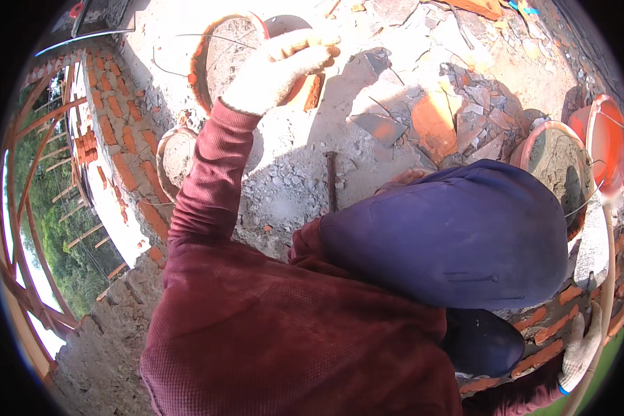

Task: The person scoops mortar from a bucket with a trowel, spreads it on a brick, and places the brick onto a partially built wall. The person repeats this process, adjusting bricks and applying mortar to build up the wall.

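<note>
My left hand (279, 73), in a white work glove, reaches out at the upper left with fingers stretched to the right. It hangs over a round tub (223, 52) and an orange brick (310, 92), and seems to grip neither. Low on the right, my right hand (581, 350), gloved too, has its fingers around what looks like the handle of a trowel, mostly hidden in the glove. The trowel's grey, mortar-smeared blade (592, 253) points away from me, beside a bucket of wet mortar (553, 170).
An orange-red bucket (607, 142) stands at the far right, above a long pale pole (609, 277). Broken tiles (437, 125) and rubble (284, 197) cover the ground, with a rusty metal bar (331, 182). A smaller tub (177, 161) sits by the brick wall (121, 152). My bent knee (451, 236) fills the middle.
</note>
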Tool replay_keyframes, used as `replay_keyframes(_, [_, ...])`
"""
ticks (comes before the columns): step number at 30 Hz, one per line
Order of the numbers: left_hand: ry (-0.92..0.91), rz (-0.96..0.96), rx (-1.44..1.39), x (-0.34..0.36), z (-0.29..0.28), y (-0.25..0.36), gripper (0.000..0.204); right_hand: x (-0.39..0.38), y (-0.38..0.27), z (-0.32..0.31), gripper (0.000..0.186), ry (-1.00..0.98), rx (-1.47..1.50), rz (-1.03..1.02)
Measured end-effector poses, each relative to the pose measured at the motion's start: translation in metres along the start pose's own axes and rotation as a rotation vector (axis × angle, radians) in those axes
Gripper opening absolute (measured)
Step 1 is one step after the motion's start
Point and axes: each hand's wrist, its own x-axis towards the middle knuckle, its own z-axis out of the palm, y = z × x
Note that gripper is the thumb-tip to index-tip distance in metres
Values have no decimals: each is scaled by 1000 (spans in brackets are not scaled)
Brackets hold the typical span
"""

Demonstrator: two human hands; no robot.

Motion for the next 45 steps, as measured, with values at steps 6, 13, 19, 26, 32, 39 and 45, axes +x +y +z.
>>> replay_keyframes(6, [401, -63, 1102, -39, 45, -123, 84, 84, -23, 48, 24, -104, -19, -215])
replay_keyframes(13, [656, -450, 1055, 1, 65, -143, 98, 86, -19, 76, 34, -142, -33, -180])
replay_keyframes(19, [93, -8, 659, 59, 75, -68, 64, 75, -29, 79, 33, -112, 26, -162])
replay_keyframes(26, [732, 664, 1131, 293, -25, 68, 84, 63, -35, 84, 38, -125, 15, -173])
replay_keyframes(32, [415, 554, 1675, 402, -52, 122, 83, 55, -36, 82, 40, -83, 4, -187])
replay_keyframes(39, [263, 503, 1387, 361, -37, 116, 53, 52, -38, 81, 42, -126, 126, -122])
replay_keyframes(45, [375, 727, 1455, 312, -36, 112, 40, 63, -32, 89, 54, -117, 243, -162])
